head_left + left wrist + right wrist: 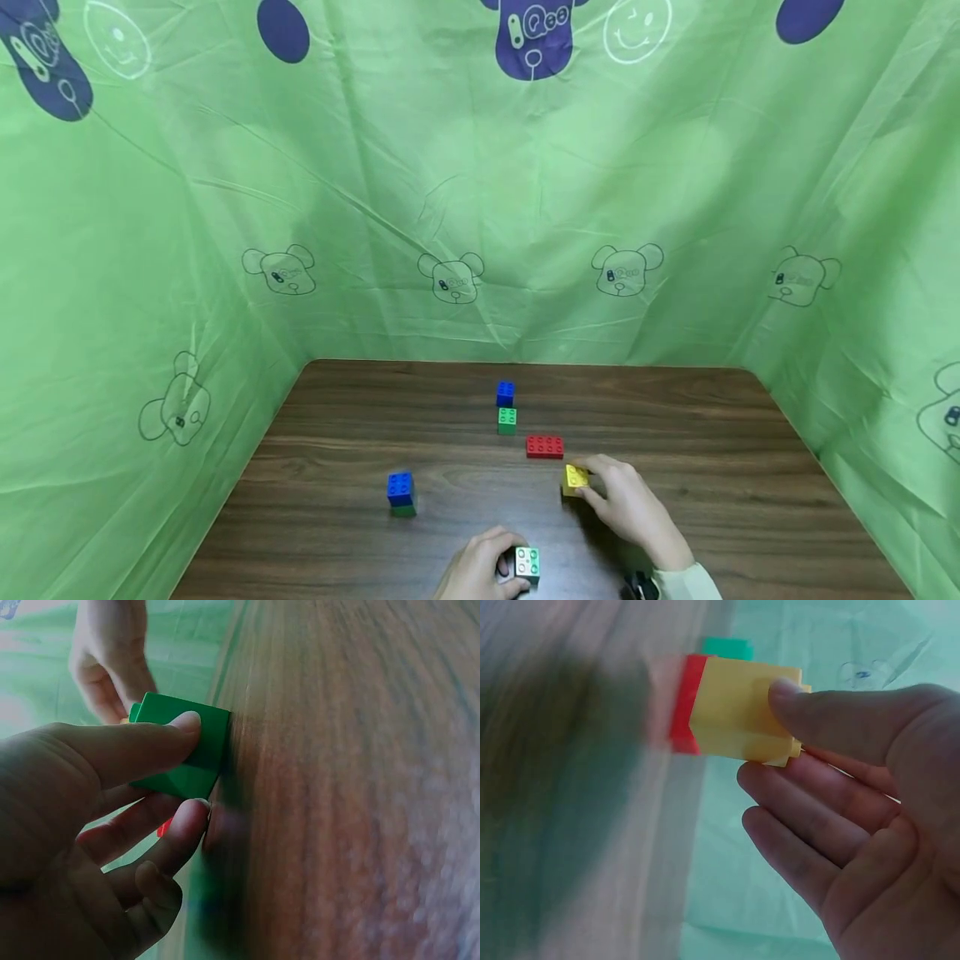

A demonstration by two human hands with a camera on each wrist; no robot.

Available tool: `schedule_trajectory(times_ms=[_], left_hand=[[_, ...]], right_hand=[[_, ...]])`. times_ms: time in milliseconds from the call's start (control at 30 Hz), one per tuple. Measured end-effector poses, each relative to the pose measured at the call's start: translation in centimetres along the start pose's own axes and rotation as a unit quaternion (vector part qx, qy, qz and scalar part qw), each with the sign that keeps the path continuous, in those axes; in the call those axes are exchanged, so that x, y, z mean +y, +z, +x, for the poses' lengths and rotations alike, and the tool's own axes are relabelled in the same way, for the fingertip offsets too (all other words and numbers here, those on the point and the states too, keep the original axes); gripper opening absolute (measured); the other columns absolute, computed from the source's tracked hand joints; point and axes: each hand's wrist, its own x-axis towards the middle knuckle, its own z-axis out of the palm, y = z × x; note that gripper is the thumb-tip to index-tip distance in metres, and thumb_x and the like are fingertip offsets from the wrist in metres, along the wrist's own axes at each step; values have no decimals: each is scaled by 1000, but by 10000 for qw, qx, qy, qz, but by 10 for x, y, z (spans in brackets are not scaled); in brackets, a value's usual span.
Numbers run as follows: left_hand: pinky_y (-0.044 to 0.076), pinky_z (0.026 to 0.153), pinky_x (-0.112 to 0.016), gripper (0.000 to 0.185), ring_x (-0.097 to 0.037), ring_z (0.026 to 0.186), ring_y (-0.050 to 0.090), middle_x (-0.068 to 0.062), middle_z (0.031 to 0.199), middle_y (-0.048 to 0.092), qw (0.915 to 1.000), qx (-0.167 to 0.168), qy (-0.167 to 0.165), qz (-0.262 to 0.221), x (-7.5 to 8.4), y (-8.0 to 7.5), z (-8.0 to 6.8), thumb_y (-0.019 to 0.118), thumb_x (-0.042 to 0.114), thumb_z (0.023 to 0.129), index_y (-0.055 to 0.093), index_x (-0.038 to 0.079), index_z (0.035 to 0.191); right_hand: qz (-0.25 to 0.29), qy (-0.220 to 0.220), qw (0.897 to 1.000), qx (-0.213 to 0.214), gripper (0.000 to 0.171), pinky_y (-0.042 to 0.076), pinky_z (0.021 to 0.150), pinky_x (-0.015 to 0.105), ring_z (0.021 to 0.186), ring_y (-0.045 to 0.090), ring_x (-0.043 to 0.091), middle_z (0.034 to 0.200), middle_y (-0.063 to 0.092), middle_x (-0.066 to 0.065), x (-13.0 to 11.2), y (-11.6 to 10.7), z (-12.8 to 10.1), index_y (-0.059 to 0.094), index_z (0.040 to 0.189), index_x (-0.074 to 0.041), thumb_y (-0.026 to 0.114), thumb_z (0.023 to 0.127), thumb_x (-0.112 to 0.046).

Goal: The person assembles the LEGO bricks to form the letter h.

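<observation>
On the dark wooden desk, the left hand pinches a green-studded plastic brick at the near edge. The right hand grasps a yellow plastic brick. Just beyond it lies a flat red brick, then a green brick and blue brick. A blue-on-green stack stands apart, left.

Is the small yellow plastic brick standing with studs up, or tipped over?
Studs up: the small yellow plastic brick shows its studs on top, pinched by the right hand.
</observation>
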Motion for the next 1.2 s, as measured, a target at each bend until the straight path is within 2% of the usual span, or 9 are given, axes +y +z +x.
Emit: schedule_trajectory(times_ms=[133, 233, 567, 767, 1067, 1200], left_hand=[[40, 54, -17, 32, 2, 65, 48, 21, 86, 56, 9999, 63, 27, 81, -1, 0, 0, 82, 27, 71, 67, 27, 100], [40, 54, -16, 32, 2, 65, 49, 22, 86, 56, 9998, 113, 74, 176, -1, 0, 1, 82, 28, 70, 67, 27, 99], [40, 55, -16, 34, 3, 66, 49, 21, 86, 57, 9993, 209, 226, 234, -4, -2, 4, 83, 29, 69, 68, 26, 99], [40, 59, -16, 36, 4, 72, 50, 20, 89, 59, 9989, 221, 267, 321, -5, -3, 6, 83, 31, 69, 68, 24, 100], [38, 53, -15, 34, 3, 62, 46, 16, 79, 54, 9982, 299, 359, 377, -6, -1, 5, 83, 28, 68, 68, 23, 99], [38, 53, -15, 32, 4, 61, 44, 15, 77, 52, 9976, 351, 416, 433, -7, 0, 4, 83, 28, 69, 67, 25, 97]], right_hand=[[14, -494, 9984, 258, 35, 54, 81, 33, 96, 65, 12, 104, 69, -2, -14, -9, 1, 69, 107, -13, 79, 74, -16], [66, -716, 9971, 266, 35, 54, 79, 32, 95, 65, 11, 102, 69, -3, -25, -14, 1, 68, 107, -13, 80, 74, -17], [583, -1100, 9916, -346, 34, 55, 79, 28, 96, 64, 9, 106, 67, -6, -56, -27, -6, 66, 110, -15, 76, 78, -23], [829, -1322, 9860, -582, 31, 55, 77, 27, 93, 64, 7, 103, 67, -6, -63, -22, -8, 66, 107, -15, 75, 79, -22], [1052, -1461, 9732, -1432, 28, 53, 74, 22, 92, 61, 2, 100, 66, -11, -72, -14, -18, 65, 108, -17, 72, 82, -25], [1133, -1547, 9679, -1622, 25, 52, 73, 21, 92, 60, 1, 100, 66, -12, -74, -10, -21, 66, 107, -18, 71, 84, -24]])
